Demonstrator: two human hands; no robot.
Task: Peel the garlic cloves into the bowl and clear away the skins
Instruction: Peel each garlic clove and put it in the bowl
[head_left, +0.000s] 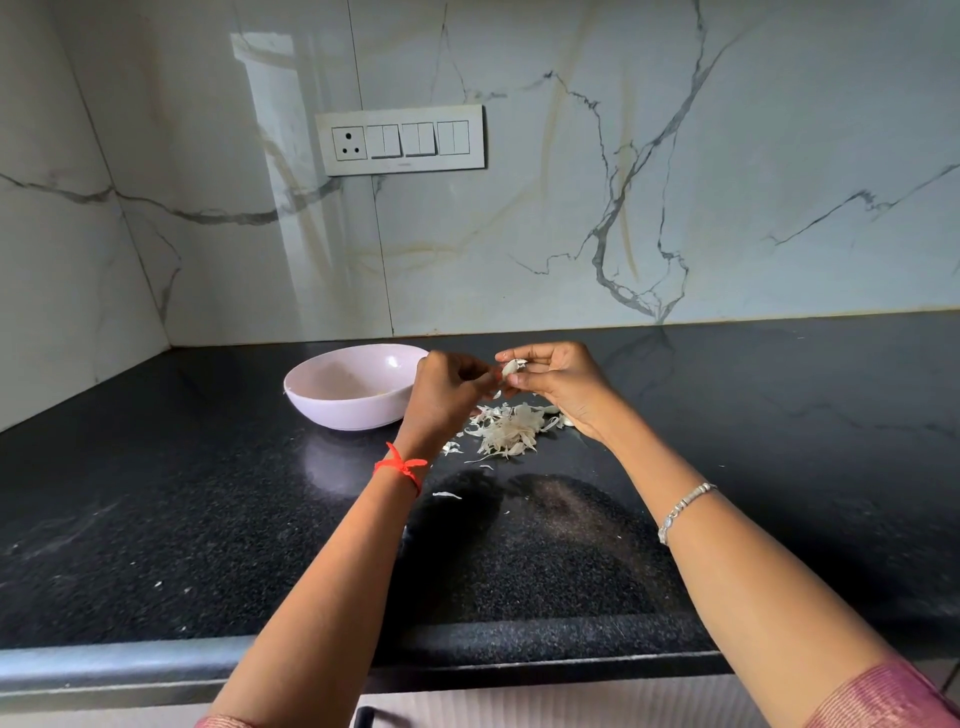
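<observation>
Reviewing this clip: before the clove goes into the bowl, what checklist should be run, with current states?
1. Grip on clove: ok, right hand and left hand both pinch it above the counter.
2. Clove fully peeled: cannot tell, too small to see.
3. Bowl upright, just left of the hands: ok.
4. Path to bowl free: ok, nothing lies between.
5. Skins cleared: not ok, a pile lies under the hands and stray bits lie nearer the counter's front.
</observation>
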